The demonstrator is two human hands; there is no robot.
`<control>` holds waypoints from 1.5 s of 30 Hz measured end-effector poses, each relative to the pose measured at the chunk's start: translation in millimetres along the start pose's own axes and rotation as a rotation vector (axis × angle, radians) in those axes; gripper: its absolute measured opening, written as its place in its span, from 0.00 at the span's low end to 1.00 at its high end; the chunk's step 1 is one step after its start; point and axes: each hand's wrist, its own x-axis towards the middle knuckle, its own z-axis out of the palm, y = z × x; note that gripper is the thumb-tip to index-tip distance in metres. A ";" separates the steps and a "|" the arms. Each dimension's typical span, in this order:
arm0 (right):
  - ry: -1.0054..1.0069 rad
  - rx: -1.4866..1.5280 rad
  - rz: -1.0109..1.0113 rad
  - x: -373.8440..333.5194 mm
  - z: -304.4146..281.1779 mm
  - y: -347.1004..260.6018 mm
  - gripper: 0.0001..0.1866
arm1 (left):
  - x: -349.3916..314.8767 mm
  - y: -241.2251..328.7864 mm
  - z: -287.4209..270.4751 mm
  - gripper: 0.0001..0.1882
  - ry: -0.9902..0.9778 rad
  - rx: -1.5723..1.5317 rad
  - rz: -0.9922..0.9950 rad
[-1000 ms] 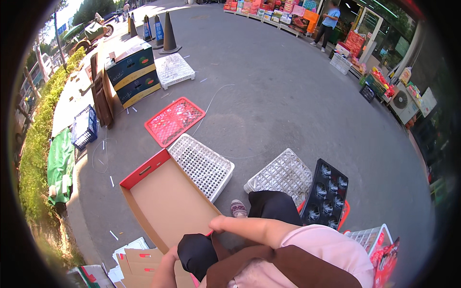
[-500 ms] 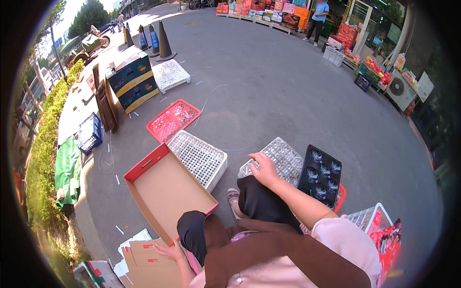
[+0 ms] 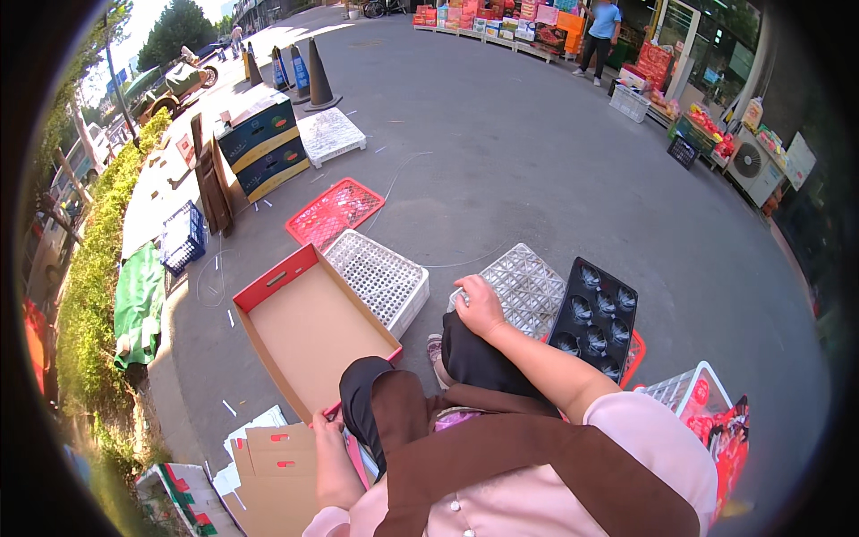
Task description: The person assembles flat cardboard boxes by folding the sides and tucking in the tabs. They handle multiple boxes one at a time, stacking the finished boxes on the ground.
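A shallow cardboard box (image 3: pixel 309 327) with a brown inside and red ends lies tilted in front of me to the left. At its near end is my left hand (image 3: pixel 327 426), closed with the fingers on the rim. My right hand (image 3: pixel 480 306) rests over my right knee, holding nothing, its fingers loosely bent. Just past that hand is a white lattice plastic crate (image 3: pixel 523 285). Against the box's far right side stands a white perforated crate (image 3: pixel 380 277). Flattened brown cardboard (image 3: pixel 282 483) with red-edged slots lies beside my left forearm.
A black molded fruit tray (image 3: pixel 595 322) lies over a red crate on the right. Farther off are a red lattice crate (image 3: pixel 335 212), stacked dark cartons (image 3: pixel 262 148), a white pallet (image 3: pixel 333 139) and traffic cones (image 3: pixel 315 80). A person in blue (image 3: pixel 602 36) stands by the shopfront goods.
My left hand has risen from beside the flattened cardboard to the near rim of the box and closed there. The right hand's fingers have bent down over the knee. The view has shifted slightly.
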 end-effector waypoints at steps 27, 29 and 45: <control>-0.266 0.038 -0.263 8.3 58.8 -13.1 0.12 | -390.6 -43.0 -457.2 0.03 0.472 -1.065 0.922; -0.286 0.039 -0.271 11.3 63.0 -19.2 0.12 | -392.5 -61.5 -459.6 0.05 0.598 -1.205 0.967; -0.318 -0.122 -0.356 14.0 73.5 -18.6 0.13 | -311.4 -167.1 -484.7 0.29 0.684 -2.134 0.952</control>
